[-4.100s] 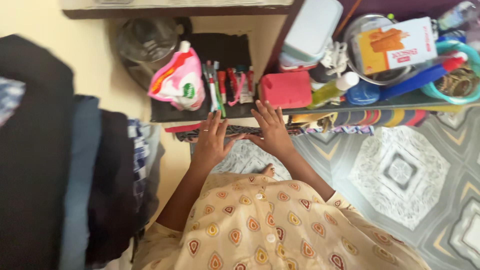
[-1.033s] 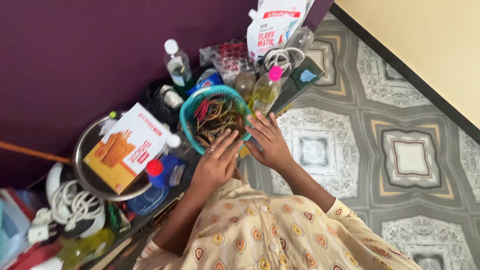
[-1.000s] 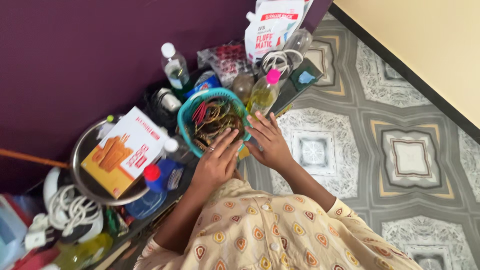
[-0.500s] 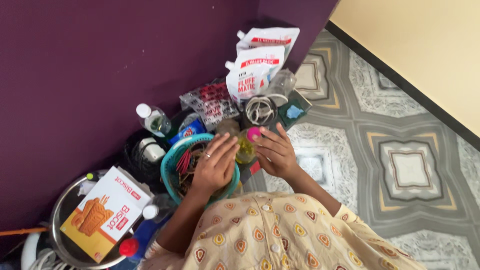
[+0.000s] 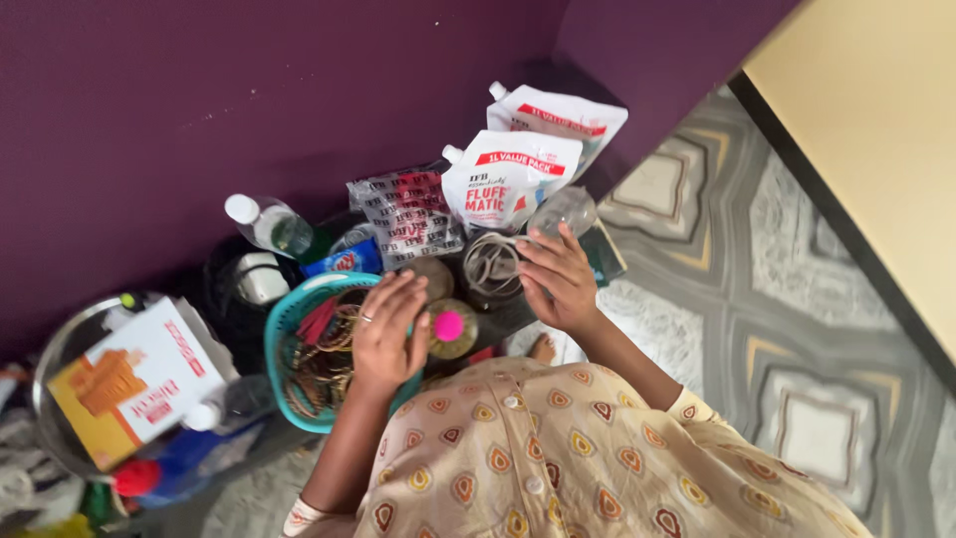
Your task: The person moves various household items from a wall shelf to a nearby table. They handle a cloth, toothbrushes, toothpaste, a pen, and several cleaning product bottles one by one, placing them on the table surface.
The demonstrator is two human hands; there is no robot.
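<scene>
Two hands are spread open. The left hand is laid over the teal basket; nothing is gripped. The pink-capped bottle is stood upright at three o'clock of it, cap pointing up. The right hand is held empty over the crowded shelf, beside a purple wall.

1. Two white refill pouches lean against the purple wall.
2. A clear bottle with a white cap stands further left.
3. A yellow and white box lies in a steel bowl.
4. The patterned floor tiles spread to the right.
</scene>
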